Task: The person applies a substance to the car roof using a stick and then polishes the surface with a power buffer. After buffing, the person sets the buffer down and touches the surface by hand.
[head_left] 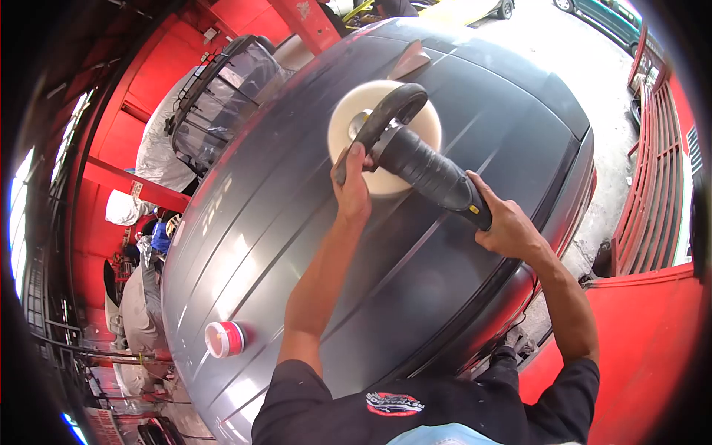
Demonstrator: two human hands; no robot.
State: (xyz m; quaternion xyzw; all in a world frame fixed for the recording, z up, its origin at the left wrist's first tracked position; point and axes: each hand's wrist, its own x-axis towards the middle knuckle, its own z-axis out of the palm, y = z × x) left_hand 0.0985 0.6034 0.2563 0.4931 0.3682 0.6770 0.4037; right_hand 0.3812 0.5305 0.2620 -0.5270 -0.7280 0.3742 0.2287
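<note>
A black polisher [434,172] rests over the grey car roof [274,222]. Its round white pad [348,110] lies against the roof surface, and the edge looks smeared as if spinning. My left hand [354,189] wraps round one side of the curved front handle [389,105]. At the rear end of the tool, my right hand [510,224] grips the body, thumb along the top. A small red and white tub [225,339] stands on the roof at lower left. Just beyond the pad is a fin-shaped antenna [410,61].
Along the right runs a slatted red bench [653,178], above a red panel [623,326]. A clear-windowed, black-framed piece [226,104] and silver sheeting [159,152] are at left. A green vehicle [604,22] stands outside at top right.
</note>
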